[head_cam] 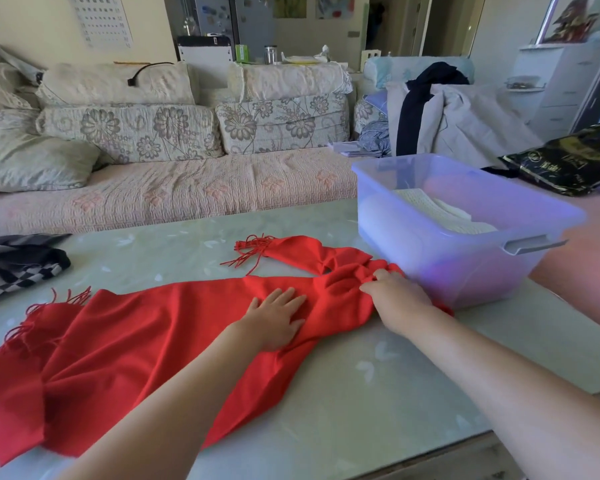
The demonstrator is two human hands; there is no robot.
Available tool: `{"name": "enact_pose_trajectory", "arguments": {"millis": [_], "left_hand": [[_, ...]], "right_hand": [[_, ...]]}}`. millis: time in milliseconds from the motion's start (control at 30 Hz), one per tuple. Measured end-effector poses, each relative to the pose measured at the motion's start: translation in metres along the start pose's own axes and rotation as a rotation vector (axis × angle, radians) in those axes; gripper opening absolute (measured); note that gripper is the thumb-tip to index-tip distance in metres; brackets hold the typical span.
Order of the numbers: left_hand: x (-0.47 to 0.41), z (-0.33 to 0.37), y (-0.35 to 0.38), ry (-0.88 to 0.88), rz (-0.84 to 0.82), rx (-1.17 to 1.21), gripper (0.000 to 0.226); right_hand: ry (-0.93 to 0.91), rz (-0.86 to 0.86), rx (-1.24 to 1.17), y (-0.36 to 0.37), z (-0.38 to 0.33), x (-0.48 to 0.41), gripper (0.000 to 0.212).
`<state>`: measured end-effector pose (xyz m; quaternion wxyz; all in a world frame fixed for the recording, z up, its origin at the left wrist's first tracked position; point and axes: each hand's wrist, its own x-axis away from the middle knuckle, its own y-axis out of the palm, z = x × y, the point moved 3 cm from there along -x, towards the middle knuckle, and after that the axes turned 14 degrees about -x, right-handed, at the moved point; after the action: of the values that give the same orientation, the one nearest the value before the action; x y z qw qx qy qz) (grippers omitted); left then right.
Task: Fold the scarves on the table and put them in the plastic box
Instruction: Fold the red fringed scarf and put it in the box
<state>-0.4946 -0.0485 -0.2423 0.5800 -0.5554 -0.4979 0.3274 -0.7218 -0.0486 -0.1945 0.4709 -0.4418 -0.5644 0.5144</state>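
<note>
Scarf (136, 341), red and fringed, is lying stretched across the table (361, 393), one end spreading toward the near left edge and the other doubling back beside the box (465, 271). Left hand (278, 317) is lying flat on the middle of the cloth, fingers straight, evidently pinning it so that it is not sliding on the smooth top. Right hand (397, 296) is pinching the bunched bend of fabric just beside the box wall, probably to draw that section over for a fold. Cloth is looking soft and fairly thick, creasing in broad ridges (fringe at both ends is lying loose and tangled). Box is already holding a folded cream scarf (440, 211); a checked scarf (18, 268) is waiting at the far left, well apart.
</note>
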Motion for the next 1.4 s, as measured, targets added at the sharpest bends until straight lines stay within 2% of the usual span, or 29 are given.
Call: {"name": "enact_pose_trajectory", "arguments": {"millis": [100,167,300,433,500,567,633,667,733,767,800,867,967,1133,1233,1333,1400], "left_hand": [[-0.017,-0.014,0.003,-0.145,-0.074,-0.030,0.066],[-0.027,-0.026,0.003,-0.199,-0.084,-0.009,0.069],[-0.040,-0.044,0.004,-0.238,-0.068,-0.011,0.067],[-0.043,-0.045,-0.004,-0.269,0.018,-0.020,0.065],[-0.037,-0.039,-0.013,-0.262,0.232,-0.044,0.056],[-0.027,-0.030,-0.025,-0.189,0.535,0.025,0.045],[-0.014,-0.018,-0.035,-0.048,0.728,0.161,0.030],[-0.008,-0.010,-0.038,0.032,0.746,0.183,0.022],[0.000,0.008,-0.037,0.153,0.709,0.081,0.014],[0.001,0.015,-0.033,0.171,0.665,0.001,0.021],[-0.001,0.019,-0.029,0.142,0.600,-0.070,0.029],[-0.001,0.019,-0.025,0.001,0.470,-0.102,0.035],[-0.005,0.005,-0.022,-0.159,0.431,0.082,0.030],[-0.003,-0.015,-0.026,-0.280,0.488,0.358,0.022],[0.001,-0.019,-0.038,-0.312,0.521,0.594,0.015],[0.008,-0.015,-0.046,-0.240,0.466,0.938,0.020],[0.014,-0.009,-0.051,-0.176,0.439,1.048,0.024]], "right_hand": [[-0.064,0.339,0.298,-0.020,-0.003,-0.027,0.023],[-0.119,0.517,0.363,-0.030,-0.002,-0.043,0.012],[-0.172,0.718,0.336,-0.036,-0.005,-0.061,0.021],[-0.218,0.604,0.259,-0.017,-0.015,-0.081,0.022],[-0.116,0.422,0.285,-0.008,-0.017,-0.086,0.021],[-0.026,0.306,0.289,-0.002,-0.016,-0.091,0.035],[-0.139,0.380,0.217,-0.011,-0.025,-0.081,0.031],[-0.231,0.427,0.158,-0.014,-0.031,-0.077,0.023],[-0.377,0.446,-0.021,-0.013,-0.036,-0.073,0.018],[-0.394,0.406,-0.147,-0.011,-0.036,-0.071,0.016],[-0.379,0.330,-0.252,-0.005,-0.037,-0.071,0.019],[-0.397,0.223,-0.287,0.004,-0.035,-0.071,0.039],[-0.378,0.150,-0.119,0.009,-0.030,-0.075,0.068],[-0.359,0.120,-0.178,0.007,-0.030,-0.085,0.081],[-0.471,0.191,-0.287,0.006,-0.037,-0.091,0.066],[-0.619,0.395,-0.432,-0.002,-0.047,-0.091,0.037],[-0.678,0.539,-0.528,-0.011,-0.049,-0.087,0.019]]}}
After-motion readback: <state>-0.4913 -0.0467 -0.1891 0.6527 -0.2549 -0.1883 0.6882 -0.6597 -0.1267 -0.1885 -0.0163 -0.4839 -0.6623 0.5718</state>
